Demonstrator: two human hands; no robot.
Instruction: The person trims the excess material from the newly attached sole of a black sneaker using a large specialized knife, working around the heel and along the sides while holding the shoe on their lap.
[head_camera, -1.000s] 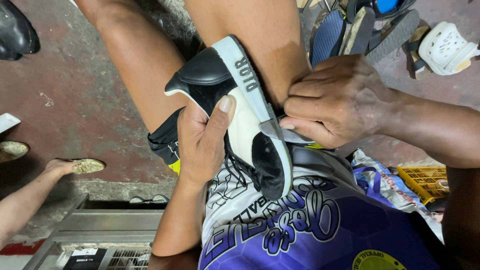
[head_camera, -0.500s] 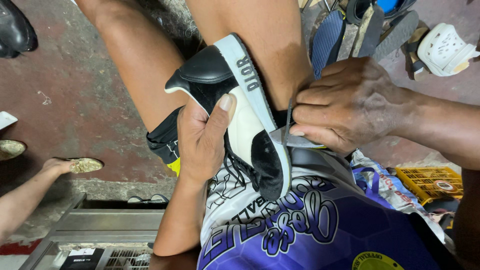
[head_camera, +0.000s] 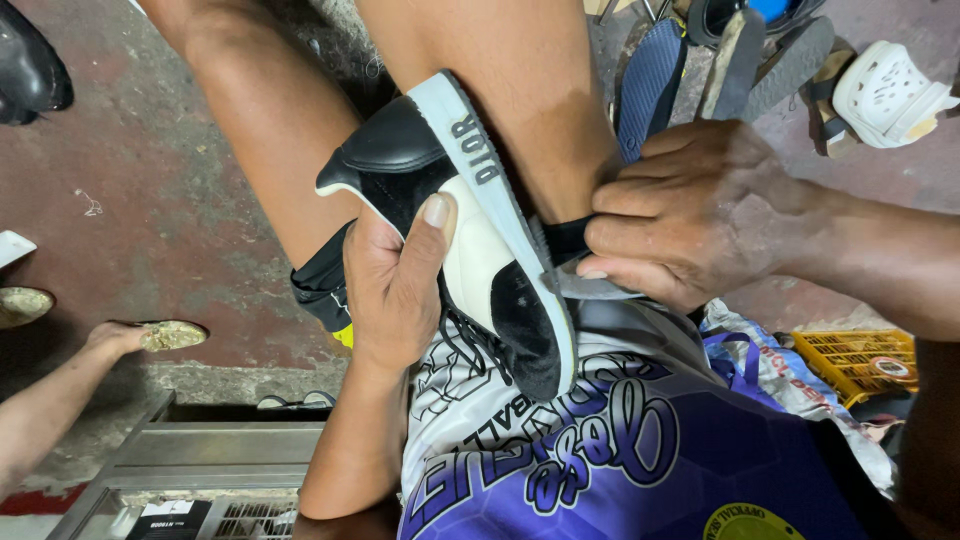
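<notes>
Shoe (head_camera: 455, 215), black and white, is wedged between the bare knees, sole edge up, toe towards 11 o'clock. Judged light; upper soft, sole stiff but bendable, best held across the side panel. Left hand (head_camera: 395, 285) grips that panel, thumb laid flat on it. Right hand (head_camera: 690, 215), at 3 o'clock, has fingers closed on a thin metal blade (head_camera: 580, 285) set against the sole edge. Blade tip and shoe heel are hidden; seam condition cannot be judged
</notes>
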